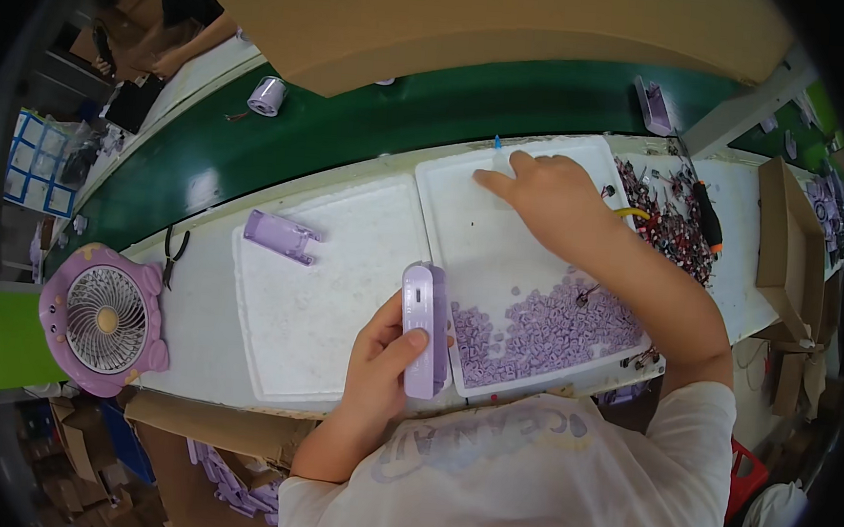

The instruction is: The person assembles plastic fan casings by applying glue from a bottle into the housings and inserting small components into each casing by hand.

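Left hand (381,359) grips one purple housing (424,329); right hand (544,199) pinches one small bottle (500,157) over two white trays (344,258).

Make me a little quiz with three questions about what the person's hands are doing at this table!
1. True or false: the left hand holds a long purple plastic part.
2. What is the right hand touching? A) the small bottle with a blue tip B) the purple fan C) the black pliers
3. Fill in: the pile of small purple pieces lies in the ____ of the two white trays.

Key: 1 true; 2 A; 3 right.
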Motion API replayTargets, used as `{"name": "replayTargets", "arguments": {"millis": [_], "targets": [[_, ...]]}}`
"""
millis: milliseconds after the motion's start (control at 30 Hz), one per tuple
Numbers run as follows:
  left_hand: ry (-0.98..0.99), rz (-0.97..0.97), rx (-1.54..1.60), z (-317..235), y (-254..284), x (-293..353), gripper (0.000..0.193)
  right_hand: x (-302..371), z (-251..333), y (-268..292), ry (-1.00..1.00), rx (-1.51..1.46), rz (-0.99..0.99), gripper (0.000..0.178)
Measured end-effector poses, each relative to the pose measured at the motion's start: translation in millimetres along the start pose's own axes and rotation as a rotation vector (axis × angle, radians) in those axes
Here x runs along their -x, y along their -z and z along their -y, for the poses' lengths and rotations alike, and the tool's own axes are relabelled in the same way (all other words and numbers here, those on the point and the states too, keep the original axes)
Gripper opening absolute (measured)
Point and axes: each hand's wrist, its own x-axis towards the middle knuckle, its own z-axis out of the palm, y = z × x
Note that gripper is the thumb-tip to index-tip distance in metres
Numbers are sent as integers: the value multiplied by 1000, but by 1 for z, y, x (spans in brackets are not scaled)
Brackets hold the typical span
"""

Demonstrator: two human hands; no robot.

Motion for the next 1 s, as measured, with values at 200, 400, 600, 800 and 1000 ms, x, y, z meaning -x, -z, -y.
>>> {"name": "replayTargets", "arguments": {"millis": [200, 400, 600, 800, 1000], "targets": [[90, 9, 105, 0, 2, -1, 55, -2, -10, -11, 37, -10, -61, 23], [114, 152, 224, -4, 7, 5, 53, 28, 44, 41, -70, -1157, -254, 19], [118, 189, 177, -7, -2, 8, 58, 37, 58, 48, 11, -1295, -242, 10], [107, 27, 87, -12, -16, 12, 58, 36, 60, 46, -17, -1326, -243, 15], [100, 44, 88, -12, -16, 11, 58, 36, 60, 46, -27, -1323, -229, 14]]}}
